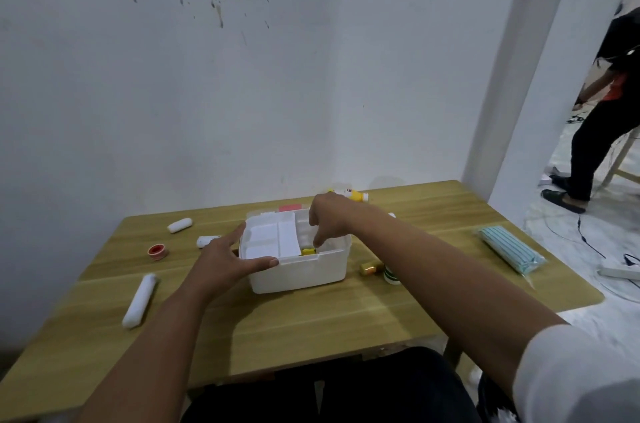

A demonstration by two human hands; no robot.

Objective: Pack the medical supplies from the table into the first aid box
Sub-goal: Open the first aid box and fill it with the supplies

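The white first aid box [304, 272] stands open in the middle of the wooden table [311, 318], a white divided tray resting in its left part. My left hand [225, 258] is spread against the box's front left corner, thumb along the rim. My right hand [330, 218] reaches down into the box's right side, fingertips on a yellow item [308, 252] inside. White gauze rolls lie at the left: a long one [140, 299], a short one [180, 225] and another [206, 241]. A red tape roll [158, 252] lies nearby.
A small gold-capped bottle [370, 268] and a green-and-white bottle [390, 276] lie right of the box. A pack of blue face masks [510, 251] sits at the table's right. A yellow bottle [356, 195] and a pink item [290, 208] are behind the box. Another person stands at far right.
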